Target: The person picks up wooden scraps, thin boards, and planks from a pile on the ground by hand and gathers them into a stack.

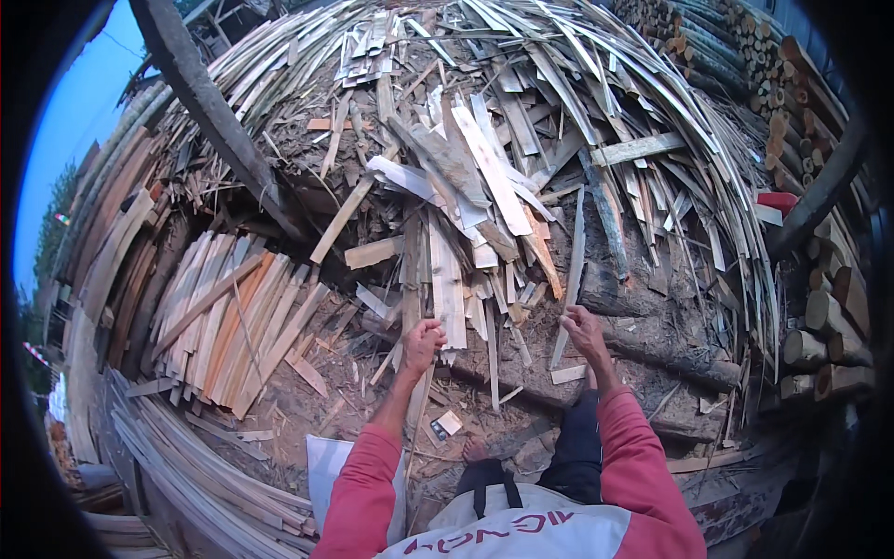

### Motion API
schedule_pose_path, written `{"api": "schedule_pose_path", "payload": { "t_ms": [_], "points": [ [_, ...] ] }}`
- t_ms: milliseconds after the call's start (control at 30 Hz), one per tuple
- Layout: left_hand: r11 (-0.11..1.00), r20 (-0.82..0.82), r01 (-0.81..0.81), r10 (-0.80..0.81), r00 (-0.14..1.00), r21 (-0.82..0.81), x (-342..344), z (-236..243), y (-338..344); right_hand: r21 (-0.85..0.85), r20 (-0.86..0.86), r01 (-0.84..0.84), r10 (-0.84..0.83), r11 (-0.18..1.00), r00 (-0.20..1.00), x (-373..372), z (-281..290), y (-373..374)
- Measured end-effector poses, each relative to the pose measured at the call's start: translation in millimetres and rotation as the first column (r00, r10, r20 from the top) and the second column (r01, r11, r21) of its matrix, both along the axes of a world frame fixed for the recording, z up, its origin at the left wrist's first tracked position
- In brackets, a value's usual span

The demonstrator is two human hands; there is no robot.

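My left hand (424, 343) is closed, fingers curled, beside the lower end of a pale flat plank (447, 279) that leans down from the heap. Whatever it may hold is too small to make out. Across from it, my right hand (585, 333) is also closed, its fingertips pinched together. They overlap a long thin wood strip (575, 247) in the picture; I cannot tell if they grip it. A heap of split boards and offcuts (466, 177) spreads just beyond both hands.
A stack of cut slats (233, 317) lies to the left, with long thin strips (205, 466) nearer me. Cut logs (829, 317) are piled at right. A slanted post (209, 112) stands at upper left. A white sack (331, 475) and a small box (446, 425) are near my feet.
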State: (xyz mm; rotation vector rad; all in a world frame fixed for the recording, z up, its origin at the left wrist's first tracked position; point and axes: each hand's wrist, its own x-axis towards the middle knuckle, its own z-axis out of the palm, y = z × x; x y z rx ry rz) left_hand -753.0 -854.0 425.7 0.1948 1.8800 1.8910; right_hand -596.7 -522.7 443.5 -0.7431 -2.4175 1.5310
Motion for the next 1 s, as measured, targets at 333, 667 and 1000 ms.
{"api": "schedule_pose_path", "payload": {
  "t_ms": [333, 667, 1000],
  "points": [
    [0.696, 0.806, 0.51, 0.171, 0.566, -0.506, 429, -157, -323, -0.164, 0.81, 0.625, -0.258, 0.763, 0.526, 489, -230, -86],
    [0.892, 0.602, -0.296, 0.449, 0.66, -0.341, 305, -150, -280, -0.438, 0.617, 0.424, -0.078, 0.793, 0.783, 251, -80, -75],
    [0.985, 0.581, -0.16, 0.168, 0.797, -0.065, 203, -120, -183, -0.279, 0.261, 0.409, -0.341, 0.869, 0.903, 232, -29, -58]
  ]
}}
